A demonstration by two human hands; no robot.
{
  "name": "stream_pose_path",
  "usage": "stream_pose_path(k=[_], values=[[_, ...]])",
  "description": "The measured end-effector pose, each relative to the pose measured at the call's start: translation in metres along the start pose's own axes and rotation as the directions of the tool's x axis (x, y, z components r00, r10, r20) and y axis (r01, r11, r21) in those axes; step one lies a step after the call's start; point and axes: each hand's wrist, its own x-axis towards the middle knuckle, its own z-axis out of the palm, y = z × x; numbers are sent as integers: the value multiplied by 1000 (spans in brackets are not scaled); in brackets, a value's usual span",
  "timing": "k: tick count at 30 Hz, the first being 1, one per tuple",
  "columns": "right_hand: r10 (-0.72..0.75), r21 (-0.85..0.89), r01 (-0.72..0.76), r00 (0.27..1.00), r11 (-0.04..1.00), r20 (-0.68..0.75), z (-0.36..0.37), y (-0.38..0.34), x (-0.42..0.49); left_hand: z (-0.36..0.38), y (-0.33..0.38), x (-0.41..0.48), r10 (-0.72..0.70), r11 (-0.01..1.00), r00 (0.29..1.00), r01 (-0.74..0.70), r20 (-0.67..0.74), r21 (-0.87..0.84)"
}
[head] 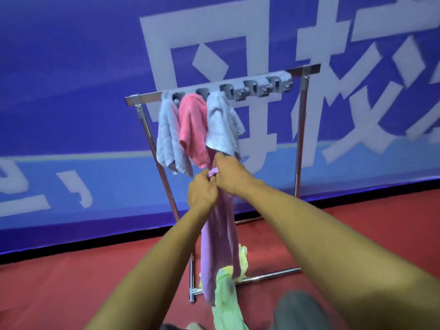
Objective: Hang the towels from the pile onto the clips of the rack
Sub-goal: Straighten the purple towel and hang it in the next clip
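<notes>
1. Left hand (pixel 202 192) and right hand (pixel 229 173) both pinch a long lilac cloth towel (pixel 220 234) by its top corner, below the chrome tube rack (pixel 140 97) bar.
2. Its tail may snag the pale green pile towel (pixel 226 303) at the rack's foot.

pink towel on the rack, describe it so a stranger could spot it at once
Against the blue banner stands a metal rack with grey clips along its top bar. Three towels hang at the left end, and the pink towel is the middle one. The left towel and right towel are pale grey-blue; it alone is pink.
</notes>
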Motion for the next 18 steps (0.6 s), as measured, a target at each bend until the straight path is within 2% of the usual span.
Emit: stream_pose_path(k=[3,8,12,15,16,18], values=[[-12,11,12,999,1000,-49,-46,-18,-18,-26,29,-3,4,1000,998,-5,-56,-22],[69,49,-65,994,997,-80,-96,-36,-40,-65,72,-20,90,994,989,-97,-116,-55],[153,318,-128,987,939,-54,-115,-49,-57,-89,106,-38,71,993,977,-88,-203,-76],[184,588,-204,978,783,95,-123,-52,-71,-103,122,-48,1,993,976,-26,-219,-112],[161,612,-212,977,762,138,-123,-51,-75,-107,125,-50,-8,993,977,-17,-211,-114],[100,571,-158,986,805,133,-123,-50,-83,-112,130,-51,11,996,986,-26,-169,-87]])
